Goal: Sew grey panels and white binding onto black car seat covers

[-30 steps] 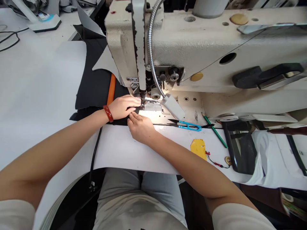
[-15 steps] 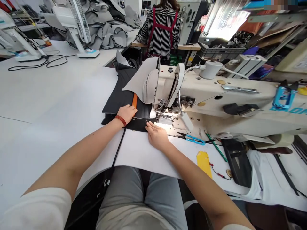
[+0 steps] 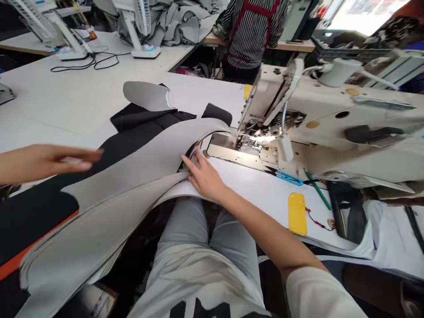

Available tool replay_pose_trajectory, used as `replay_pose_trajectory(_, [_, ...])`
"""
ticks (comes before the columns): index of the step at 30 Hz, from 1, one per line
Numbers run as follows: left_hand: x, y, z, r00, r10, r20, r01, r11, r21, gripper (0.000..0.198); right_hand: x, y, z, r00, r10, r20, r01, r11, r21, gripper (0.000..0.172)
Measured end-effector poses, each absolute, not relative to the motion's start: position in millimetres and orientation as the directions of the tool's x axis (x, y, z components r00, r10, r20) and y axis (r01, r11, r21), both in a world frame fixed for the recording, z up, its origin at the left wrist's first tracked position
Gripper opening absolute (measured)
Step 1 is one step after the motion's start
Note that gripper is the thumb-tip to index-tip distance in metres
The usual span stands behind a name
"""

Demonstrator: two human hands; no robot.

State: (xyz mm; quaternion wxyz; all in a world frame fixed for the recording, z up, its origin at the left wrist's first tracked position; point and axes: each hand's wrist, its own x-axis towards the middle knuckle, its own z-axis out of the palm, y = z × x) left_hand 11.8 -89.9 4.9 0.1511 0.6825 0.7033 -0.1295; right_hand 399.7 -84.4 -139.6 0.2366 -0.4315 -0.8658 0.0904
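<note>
A large sewn piece of grey and black material (image 3: 139, 165) lies across the table's left side and hangs over the front edge. An orange strip (image 3: 39, 243) runs along its black part at lower left. Above the black part, my left hand (image 3: 62, 161) is held out flat with fingers stretched, gripping nothing. My right hand (image 3: 207, 176) touches the folded end of the piece with its fingers spread. To the right of that hand is the sewing machine's lit needle area (image 3: 256, 143), with no material under the foot that I can see.
The white sewing machine (image 3: 331, 110) fills the right side. Blue thread snips (image 3: 289, 178), a green pencil (image 3: 318, 191) and a yellow tag (image 3: 297, 214) lie before it. A grey flap (image 3: 145, 95) lies at the back. A person in stripes (image 3: 250, 35) stands beyond.
The material has come away from the needle area toward the left and front, its grey side now showing. My left hand has let go and moved left; my view has turned.
</note>
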Motion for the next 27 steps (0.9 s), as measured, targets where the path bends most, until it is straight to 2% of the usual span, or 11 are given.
replay_pose_trajectory(2, [57, -72, 4, 0.108, 0.964, -0.241, 0.991, -0.085, 0.103, 0.103, 384, -92, -144, -0.637, 0.715, 0.288, 0.633, 0.698, -0.334, 0.063])
replay_pose_trajectory(4, [98, -55, 1, 0.229, 0.923, -0.310, 0.968, -0.183, 0.169, 0.116, 378, -108, -148, -0.714, 0.656, 0.242, 0.575, 0.748, -0.330, 0.060])
replay_pose_trajectory(7, [141, -46, 13, 0.215, 0.942, -0.259, 0.975, -0.192, 0.110, 0.091, 394, -123, -140, -0.677, 0.694, 0.246, 0.583, 0.709, -0.398, 0.065])
replay_pose_trajectory(9, [166, -52, 28, 0.322, 0.918, -0.230, 0.947, -0.309, 0.093, 0.071, 412, -121, -121, -0.555, 0.755, 0.349, 0.617, 0.655, -0.436, 0.072])
replay_pose_trajectory(11, [192, -60, 32, 0.513, 0.794, -0.328, 0.858, -0.480, 0.180, 0.056, 428, -114, -98, -0.498, 0.738, 0.454, 0.633, 0.668, -0.392, 0.070])
replay_pose_trajectory(13, [216, -64, 14, 0.693, 0.575, -0.434, 0.719, -0.592, 0.364, 0.039, 439, -107, -82, -0.575, 0.660, 0.484, 0.618, 0.738, -0.272, 0.051])
replay_pose_trajectory(14, [225, -63, -4, 0.752, 0.508, -0.420, 0.657, -0.629, 0.415, 0.036, 445, -106, -80, -0.631, 0.623, 0.463, 0.606, 0.768, -0.208, 0.040])
replay_pose_trajectory(15, [232, -61, -25, 0.793, 0.486, -0.367, 0.607, -0.680, 0.411, 0.036, 452, -105, -82, -0.676, 0.601, 0.427, 0.599, 0.785, -0.156, 0.034])
replay_pose_trajectory(17, [235, -53, -70, 0.826, 0.513, -0.233, 0.563, -0.777, 0.283, 0.039, 467, -109, -94, -0.716, 0.601, 0.355, 0.612, 0.785, -0.093, 0.037])
replay_pose_trajectory(20, [223, -46, -118, 0.825, 0.550, -0.130, 0.564, -0.810, 0.160, 0.044, 494, -120, -119, -0.700, 0.636, 0.326, 0.644, 0.759, -0.098, 0.037])
replay_pose_trajectory(27, [217, -68, -122, 0.768, 0.638, -0.066, 0.639, -0.752, 0.162, 0.079, 516, -123, -130, -0.688, 0.637, 0.347, 0.622, 0.764, -0.169, 0.031])
